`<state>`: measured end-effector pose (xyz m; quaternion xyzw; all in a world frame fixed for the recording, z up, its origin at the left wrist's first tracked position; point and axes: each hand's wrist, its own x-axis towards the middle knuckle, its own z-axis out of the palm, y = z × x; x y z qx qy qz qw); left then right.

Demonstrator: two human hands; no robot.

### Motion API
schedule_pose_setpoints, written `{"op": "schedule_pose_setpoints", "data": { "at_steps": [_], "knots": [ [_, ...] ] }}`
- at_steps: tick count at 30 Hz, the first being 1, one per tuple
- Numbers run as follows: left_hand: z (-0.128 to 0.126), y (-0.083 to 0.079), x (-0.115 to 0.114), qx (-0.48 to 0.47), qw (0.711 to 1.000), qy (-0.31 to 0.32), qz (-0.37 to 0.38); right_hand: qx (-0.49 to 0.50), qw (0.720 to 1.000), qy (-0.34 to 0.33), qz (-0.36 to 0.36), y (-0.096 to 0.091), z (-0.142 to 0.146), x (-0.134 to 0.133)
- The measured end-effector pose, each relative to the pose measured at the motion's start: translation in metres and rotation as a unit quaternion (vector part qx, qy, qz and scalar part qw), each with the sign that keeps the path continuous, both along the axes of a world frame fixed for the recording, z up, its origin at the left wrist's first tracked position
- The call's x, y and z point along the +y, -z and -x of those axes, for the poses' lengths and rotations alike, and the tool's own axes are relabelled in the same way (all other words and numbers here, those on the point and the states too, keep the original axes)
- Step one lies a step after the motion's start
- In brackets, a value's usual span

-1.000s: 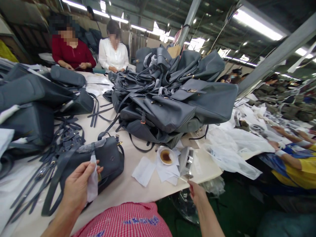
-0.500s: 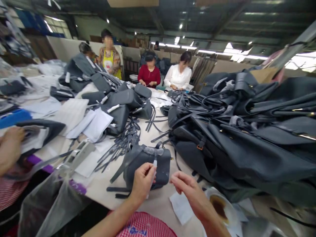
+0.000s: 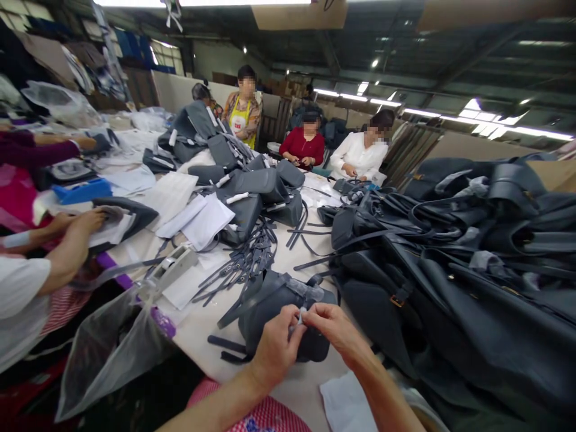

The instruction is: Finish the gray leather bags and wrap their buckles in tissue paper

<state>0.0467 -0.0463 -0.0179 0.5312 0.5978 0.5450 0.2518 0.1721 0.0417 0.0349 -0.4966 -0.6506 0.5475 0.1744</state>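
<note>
Both hands meet low in the middle of the view, over a small dark grey handbag (image 3: 274, 303) lying on the pale table (image 3: 202, 324). My left hand (image 3: 275, 348) pinches a small white slip of paper (image 3: 299, 316) between thumb and fingers. My right hand (image 3: 335, 330) comes in from the right and pinches the same slip at its top. The bag's handle is wrapped in clear film (image 3: 310, 291). A white sheet (image 3: 346, 402) lies on the table under my right forearm.
A big heap of dark grey bags (image 3: 463, 264) fills the right side. Loose straps (image 3: 245, 261), white sheets (image 3: 198, 219) and more bags (image 3: 252, 186) lie ahead. A tape dispenser (image 3: 173, 267) and clear plastic bag (image 3: 108, 348) are at left, beside a co-worker's arm (image 3: 67, 255). Several people sit beyond.
The view has swung left, away from the cup and the table edge. My right hand has come across to the white slip that my left hand holds.
</note>
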Motion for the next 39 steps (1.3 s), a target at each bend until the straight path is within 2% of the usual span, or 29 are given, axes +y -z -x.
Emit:
{"op": "schedule_pose_setpoints", "data": {
  "at_steps": [3, 5, 7, 9, 10, 12, 15, 18, 22, 25, 27, 29, 32, 34, 39],
  "knots": [
    [0.004, -0.004, -0.001, -0.021, 1.000, 0.019, -0.008, 0.015, 0.999, 0.003, 0.030, -0.002, 0.001, -0.002],
    [0.005, -0.010, 0.000, -0.112, 0.992, 0.019, 0.054, 0.027, 0.998, 0.004, 0.064, -0.001, 0.000, -0.004],
    [0.005, -0.016, 0.001, -0.253, 0.957, 0.021, 0.138, 0.040, 0.994, 0.007, 0.105, 0.002, -0.001, -0.009],
    [0.006, -0.021, 0.001, -0.378, 0.906, 0.025, 0.191, 0.057, 0.988, 0.018, 0.140, 0.008, 0.000, -0.014],
    [0.006, -0.022, 0.001, -0.418, 0.886, 0.026, 0.199, 0.065, 0.986, 0.026, 0.151, 0.011, 0.001, -0.016],
    [0.005, -0.024, 0.000, -0.452, 0.870, 0.025, 0.196, 0.081, 0.983, 0.044, 0.160, 0.016, 0.004, -0.022],
    [0.002, -0.021, -0.002, -0.430, 0.886, 0.030, 0.168, 0.129, 0.977, 0.089, 0.142, 0.020, 0.013, -0.029],
    [-0.002, -0.014, -0.003, -0.407, 0.903, 0.025, 0.132, 0.208, 0.959, 0.138, 0.135, 0.019, 0.020, -0.034],
    [-0.003, -0.006, -0.003, -0.413, 0.904, 0.006, 0.107, 0.307, 0.911, 0.165, 0.221, 0.017, 0.020, -0.035],
    [-0.001, -0.005, -0.003, -0.416, 0.902, 0.011, 0.111, 0.380, 0.866, 0.143, 0.290, 0.020, 0.016, -0.034],
    [0.000, -0.007, -0.003, -0.431, 0.894, 0.031, 0.122, 0.411, 0.847, 0.119, 0.314, 0.023, 0.015, -0.034],
    [0.001, -0.010, -0.003, -0.453, 0.880, 0.054, 0.136, 0.405, 0.857, 0.104, 0.302, 0.027, 0.014, -0.033],
    [0.003, -0.014, -0.005, -0.485, 0.856, 0.074, 0.161, 0.353, 0.901, 0.084, 0.236, 0.033, 0.012, -0.031],
    [0.007, -0.015, -0.006, -0.506, 0.840, 0.083, 0.176, 0.328, 0.922, 0.069, 0.197, 0.037, 0.010, -0.028],
    [0.012, -0.015, -0.007, -0.529, 0.818, 0.109, 0.199, 0.313, 0.937, 0.054, 0.144, 0.043, 0.006, -0.029]
  ]
}}
